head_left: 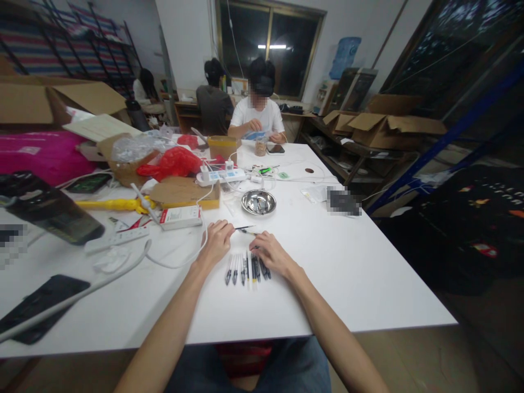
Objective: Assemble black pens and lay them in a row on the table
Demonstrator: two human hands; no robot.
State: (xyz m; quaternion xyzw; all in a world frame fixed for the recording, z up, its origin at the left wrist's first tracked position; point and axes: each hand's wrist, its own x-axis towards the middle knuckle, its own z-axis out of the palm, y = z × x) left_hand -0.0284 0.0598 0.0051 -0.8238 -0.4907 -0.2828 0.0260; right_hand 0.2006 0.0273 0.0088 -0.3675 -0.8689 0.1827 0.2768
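Observation:
My left hand [218,240] rests on the white table [347,273] with its fingers curled, pinching the end of a thin dark pen refill [245,227]. My right hand [273,252] lies just to the right, fingers bent over another thin refill [248,232] and touching the top of a row of several dark pens [245,270] laid side by side below both hands. A round metal bowl [258,202] with small parts in it sits a little beyond my hands.
A white power strip [221,176], cardboard boxes [184,192], a red bag [174,162], a yellow tool [114,204] and phones [36,305] crowd the left side. A person in a white shirt [257,117] works at the far end. Shelving with boxes [385,128] stands at right.

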